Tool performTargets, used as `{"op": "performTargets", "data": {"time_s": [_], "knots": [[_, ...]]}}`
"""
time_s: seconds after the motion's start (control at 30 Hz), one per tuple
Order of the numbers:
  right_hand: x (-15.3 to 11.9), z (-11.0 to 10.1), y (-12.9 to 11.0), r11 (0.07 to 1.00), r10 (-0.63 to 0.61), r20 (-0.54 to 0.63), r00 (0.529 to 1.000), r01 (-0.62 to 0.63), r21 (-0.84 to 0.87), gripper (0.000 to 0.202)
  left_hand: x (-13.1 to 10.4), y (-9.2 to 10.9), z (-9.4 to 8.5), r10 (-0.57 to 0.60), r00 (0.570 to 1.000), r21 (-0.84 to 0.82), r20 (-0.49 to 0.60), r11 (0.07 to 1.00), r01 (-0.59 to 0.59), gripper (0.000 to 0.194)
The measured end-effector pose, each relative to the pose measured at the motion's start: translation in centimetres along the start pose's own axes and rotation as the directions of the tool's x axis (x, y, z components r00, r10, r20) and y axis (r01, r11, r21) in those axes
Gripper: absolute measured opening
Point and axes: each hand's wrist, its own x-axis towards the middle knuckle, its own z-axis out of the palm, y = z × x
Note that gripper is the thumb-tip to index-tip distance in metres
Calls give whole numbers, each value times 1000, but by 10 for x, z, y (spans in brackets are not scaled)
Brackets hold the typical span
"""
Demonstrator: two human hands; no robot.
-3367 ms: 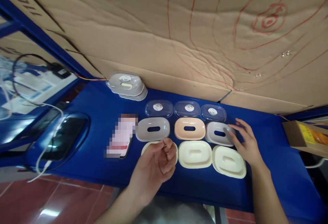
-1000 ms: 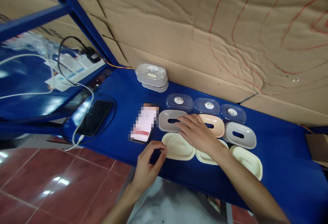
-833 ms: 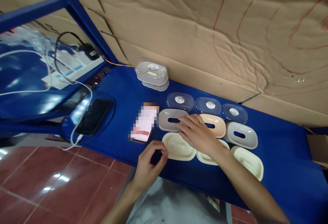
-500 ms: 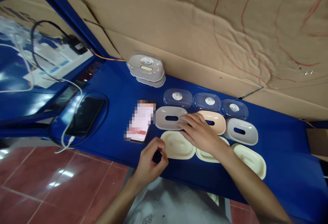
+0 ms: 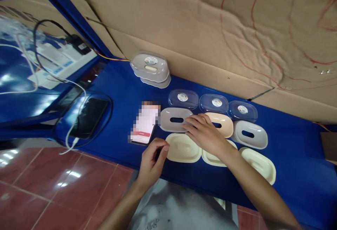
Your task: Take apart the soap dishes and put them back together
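My right hand (image 5: 204, 132) lies with fingers stretched over the right end of a grey oval tray with a slot (image 5: 170, 111). Beside and partly under it is a peach slotted tray (image 5: 225, 122). My left hand (image 5: 152, 161) hovers by the left end of a cream oval dish (image 5: 181, 149), fingers curled toward the thumb, nothing visible in them. Below my right wrist, a second cream dish (image 5: 214, 160) is partly covered. To the right sit a light grey slotted tray (image 5: 259, 133) and a third cream dish (image 5: 258, 163).
Clear lids with round stickers (image 5: 173, 98) line the back. Stacked grey lidded boxes (image 5: 135, 67) stand near the cardboard wall (image 5: 184, 30). A lit phone (image 5: 143, 124) lies left of the trays. Further left are a dark phone (image 5: 91, 117) on a cable and a power strip (image 5: 50, 77).
My left thumb has shifted up and the curled fingers have changed shape slightly. My right hand stays over the grey tray. The view has moved a little.
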Motion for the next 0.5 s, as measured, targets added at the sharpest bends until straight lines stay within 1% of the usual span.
{"op": "performTargets", "data": {"time_s": [0.1,0.23,0.3,0.4,0.43,0.5], "knots": [[1,3,2,999,-28,-40,999,27,-30,24,-1,-2,0,8,1000,9,11,1000,-9,7],[-6,-4,-2,998,-51,-138,989,45,-50,27,-3,-2,-2,34,999,25,26,999,-35,11],[-16,-10,-6,998,-55,-168,984,49,-42,27,-5,0,-5,67,998,80,16,994,-68,24],[-40,-16,-15,999,-52,-192,980,49,-20,28,-9,3,-13,162,987,243,-5,957,-156,49],[-49,-16,-19,999,-44,-199,979,42,-14,29,-10,3,-15,193,981,289,0,939,-185,58],[-66,-16,-28,1000,-29,-202,979,27,-12,29,-11,3,-18,227,973,331,41,916,-228,75]]}}
